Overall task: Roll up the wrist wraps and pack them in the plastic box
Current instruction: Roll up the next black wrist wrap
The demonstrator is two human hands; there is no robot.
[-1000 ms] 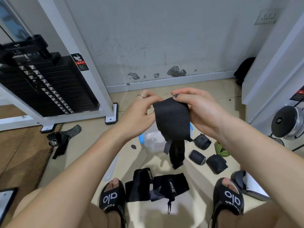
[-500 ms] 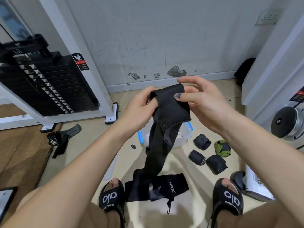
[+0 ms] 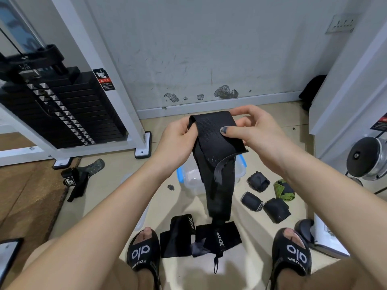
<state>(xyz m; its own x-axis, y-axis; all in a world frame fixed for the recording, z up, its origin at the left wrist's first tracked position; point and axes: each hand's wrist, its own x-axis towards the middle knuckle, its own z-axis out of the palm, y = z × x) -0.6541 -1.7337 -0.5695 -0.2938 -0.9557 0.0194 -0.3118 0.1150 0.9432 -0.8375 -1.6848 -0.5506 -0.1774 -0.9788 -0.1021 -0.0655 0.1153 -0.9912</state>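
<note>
Slack is the risk: left hand [image 3: 178, 141] and right hand [image 3: 254, 131] both pinch the black wrist wrap [image 3: 215, 143] at its top fold, so its hanging tail may roll loose.

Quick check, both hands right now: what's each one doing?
Left hand: grips the left edge of the black wrist wrap.
Right hand: pinches the same wrap's top right, thumb on its front.

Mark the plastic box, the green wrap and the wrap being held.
plastic box [image 3: 189, 178]: head view, clear left wall.
green wrap [image 3: 283, 190]: head view, its middle.
held black wrap [image 3: 215, 135]: head view, upper band between the hands.
</note>
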